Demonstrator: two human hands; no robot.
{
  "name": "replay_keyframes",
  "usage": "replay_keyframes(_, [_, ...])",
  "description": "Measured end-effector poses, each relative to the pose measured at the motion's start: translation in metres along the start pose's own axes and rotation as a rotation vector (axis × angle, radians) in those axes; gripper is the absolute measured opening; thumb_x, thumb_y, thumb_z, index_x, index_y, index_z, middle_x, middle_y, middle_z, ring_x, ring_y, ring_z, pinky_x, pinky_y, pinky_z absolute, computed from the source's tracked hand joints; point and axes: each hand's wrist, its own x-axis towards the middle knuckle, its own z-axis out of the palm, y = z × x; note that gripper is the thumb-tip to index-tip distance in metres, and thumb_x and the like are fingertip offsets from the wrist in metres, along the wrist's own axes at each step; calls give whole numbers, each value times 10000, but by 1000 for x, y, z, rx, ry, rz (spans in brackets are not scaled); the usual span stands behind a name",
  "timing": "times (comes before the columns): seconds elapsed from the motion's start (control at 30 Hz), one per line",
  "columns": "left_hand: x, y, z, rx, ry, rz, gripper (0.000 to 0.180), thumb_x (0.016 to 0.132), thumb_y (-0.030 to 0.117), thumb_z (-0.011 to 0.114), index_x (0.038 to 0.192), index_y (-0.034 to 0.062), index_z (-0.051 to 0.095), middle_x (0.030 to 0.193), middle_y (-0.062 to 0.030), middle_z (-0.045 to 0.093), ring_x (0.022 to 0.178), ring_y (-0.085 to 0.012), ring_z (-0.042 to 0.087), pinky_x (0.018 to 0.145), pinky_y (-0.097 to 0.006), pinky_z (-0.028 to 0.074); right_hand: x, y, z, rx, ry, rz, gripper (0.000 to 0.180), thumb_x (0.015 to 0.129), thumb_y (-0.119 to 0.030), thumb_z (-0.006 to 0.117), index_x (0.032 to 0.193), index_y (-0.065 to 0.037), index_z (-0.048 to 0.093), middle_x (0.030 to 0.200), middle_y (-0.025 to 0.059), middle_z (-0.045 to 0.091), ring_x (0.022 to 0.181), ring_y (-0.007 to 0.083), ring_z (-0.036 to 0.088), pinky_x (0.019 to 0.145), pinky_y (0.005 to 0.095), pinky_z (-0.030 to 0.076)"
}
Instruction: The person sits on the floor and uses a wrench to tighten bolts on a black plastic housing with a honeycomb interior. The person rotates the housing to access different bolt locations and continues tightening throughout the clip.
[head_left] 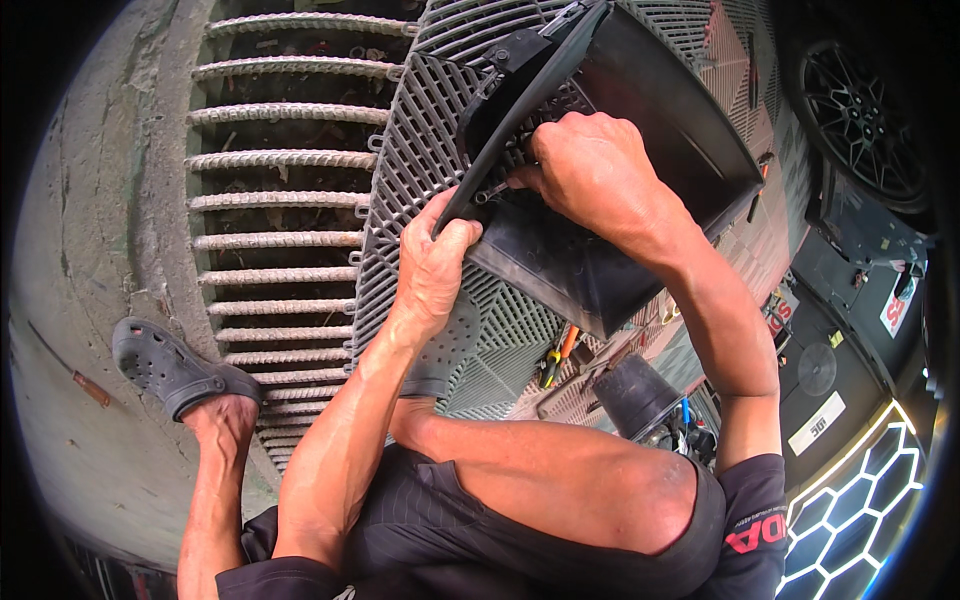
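Note:
A large black plastic car part [665,100], hollow like a trough with a raised rim, lies tilted in front of me. My left hand [432,262] grips its near left edge, thumb on one side and fingers on the other. Inside the hollow, my right hand [592,165] is closed with its knuckles up. A small metal cylinder [490,192], like a socket or tool end, shows just beyond its fingertips. What the right hand's curled fingers hold is hidden. A black bracket [515,52] sits at the part's far left rim.
Ribbed steel bars [285,160] cover a drain with dark gaps at left, next to interlocking grey floor tiles [425,110]. Pliers with yellow-black handles [550,368] and a black bucket [637,395] are right of my feet. A car wheel [865,120] stands far right.

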Motion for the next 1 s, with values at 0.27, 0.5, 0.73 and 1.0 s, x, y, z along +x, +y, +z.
replay_keyframes(0.27, [-6, 13, 3, 94, 15, -12, 457, 948, 135, 644, 1359, -50, 718, 917, 75, 605, 785, -35, 472, 702, -214, 398, -3, 0, 2, 52, -16, 27, 382, 913, -382, 844, 839, -10, 804, 780, 232, 740, 797, 444, 754, 709, 531, 599])
replay_keyframes(0.5, [-5, 8, 4, 69, 35, -6, 455, 950, 137, 631, 1356, -49, 722, 908, 78, 591, 783, -35, 465, 697, -218, 389, -11, 2, 16, 133, -25, 97, 344, 948, -359, 807, 898, -19, 819, 792, 236, 741, 807, 460, 746, 728, 542, 605])
replay_keyframes(0.73, [-7, 10, 6, 80, 51, -6, 418, 953, 138, 627, 1315, -40, 738, 906, 78, 589, 788, -36, 464, 699, -223, 392, -26, -6, 23, 216, -41, 194, 361, 978, -369, 782, 898, -21, 832, 782, 253, 741, 782, 465, 750, 732, 549, 612])
replay_keyframes(1.0, [-6, 9, 7, 93, 61, 25, 307, 951, 136, 624, 1185, -12, 756, 884, 79, 577, 785, -50, 462, 705, -242, 400, -42, -24, 33, 385, -114, 287, 388, 1018, -324, 703, 897, 23, 827, 796, 296, 738, 789, 482, 758, 777, 556, 619])
